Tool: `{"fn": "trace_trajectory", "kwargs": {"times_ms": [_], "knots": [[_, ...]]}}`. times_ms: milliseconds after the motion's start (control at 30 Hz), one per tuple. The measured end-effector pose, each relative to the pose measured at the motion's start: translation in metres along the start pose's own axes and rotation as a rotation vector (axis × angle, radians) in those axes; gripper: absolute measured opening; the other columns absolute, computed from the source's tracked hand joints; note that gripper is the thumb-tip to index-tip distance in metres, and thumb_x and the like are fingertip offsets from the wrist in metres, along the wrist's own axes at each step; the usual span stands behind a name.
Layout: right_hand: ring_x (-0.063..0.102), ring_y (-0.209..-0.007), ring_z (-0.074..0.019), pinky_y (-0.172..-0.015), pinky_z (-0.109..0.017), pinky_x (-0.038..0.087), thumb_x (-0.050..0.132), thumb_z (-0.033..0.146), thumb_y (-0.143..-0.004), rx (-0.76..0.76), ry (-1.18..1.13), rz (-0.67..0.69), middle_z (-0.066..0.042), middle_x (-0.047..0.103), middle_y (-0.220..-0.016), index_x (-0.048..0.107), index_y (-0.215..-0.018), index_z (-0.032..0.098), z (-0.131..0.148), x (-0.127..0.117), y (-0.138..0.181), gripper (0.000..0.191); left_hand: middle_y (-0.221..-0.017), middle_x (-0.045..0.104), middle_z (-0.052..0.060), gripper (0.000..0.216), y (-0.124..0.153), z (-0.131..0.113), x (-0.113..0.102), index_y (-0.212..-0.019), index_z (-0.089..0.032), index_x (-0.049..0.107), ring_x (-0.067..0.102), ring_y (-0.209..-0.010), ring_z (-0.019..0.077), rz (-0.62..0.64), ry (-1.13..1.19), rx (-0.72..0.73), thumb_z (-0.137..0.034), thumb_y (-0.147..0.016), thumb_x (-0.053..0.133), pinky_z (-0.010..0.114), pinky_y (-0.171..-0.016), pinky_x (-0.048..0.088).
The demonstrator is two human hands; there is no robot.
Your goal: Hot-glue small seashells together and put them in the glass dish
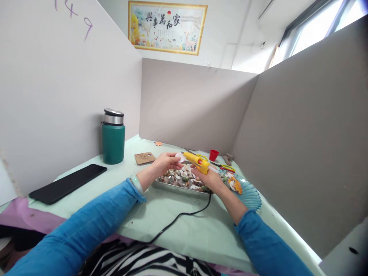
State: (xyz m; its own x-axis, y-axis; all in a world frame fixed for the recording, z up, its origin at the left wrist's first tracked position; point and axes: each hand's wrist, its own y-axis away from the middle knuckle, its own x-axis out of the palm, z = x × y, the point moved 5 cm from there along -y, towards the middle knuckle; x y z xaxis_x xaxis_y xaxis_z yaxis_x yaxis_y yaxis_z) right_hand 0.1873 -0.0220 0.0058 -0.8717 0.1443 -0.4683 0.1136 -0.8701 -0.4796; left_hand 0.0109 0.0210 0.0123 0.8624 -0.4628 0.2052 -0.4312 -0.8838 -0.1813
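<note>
Between the thumb and fingers of my left hand [167, 162] is a white shell [180, 157]. My right hand [209, 180] grips a yellow hot glue gun [197, 161], its nozzle pointing left, close by the shell; whether they touch I cannot tell. A clear glue stick [213, 170] juts from the gun's back end. From the grip a black cord [179, 215] runs down to the table's near edge. Beneath both hands lies a metal tray [181, 188] full of small shells and stones, partly hidden by my right hand.
A blue shell-shaped dish [251, 195] with shells is at right. Behind stand a red cup [214, 155] and scissors with yellow-green handles [227, 168]. At left are a green bottle [113, 142], a black phone [69, 183] and a brown card [145, 158]. Grey partitions [195, 103] enclose the table.
</note>
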Motion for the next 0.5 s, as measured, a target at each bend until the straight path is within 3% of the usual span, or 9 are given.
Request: {"fn": "trace_trajectory", "kwargs": {"times_ms": [500], "knots": [[0.048,-0.053,-0.0119,-0.050,-0.024,0.039,0.063,0.045,-0.071,-0.001,-0.018,-0.012,-0.001,0.058,-0.062,0.068,-0.091,0.014,-0.0023,0.0002,-0.0004,0.038,-0.064,0.066,0.008,0.019,0.0000,0.0007,0.0002,-0.083,-0.006,0.064,0.062,-0.055,0.0116,0.003,-0.001,0.002,-0.019,-0.071,0.070,0.021,-0.058,0.051]]}}
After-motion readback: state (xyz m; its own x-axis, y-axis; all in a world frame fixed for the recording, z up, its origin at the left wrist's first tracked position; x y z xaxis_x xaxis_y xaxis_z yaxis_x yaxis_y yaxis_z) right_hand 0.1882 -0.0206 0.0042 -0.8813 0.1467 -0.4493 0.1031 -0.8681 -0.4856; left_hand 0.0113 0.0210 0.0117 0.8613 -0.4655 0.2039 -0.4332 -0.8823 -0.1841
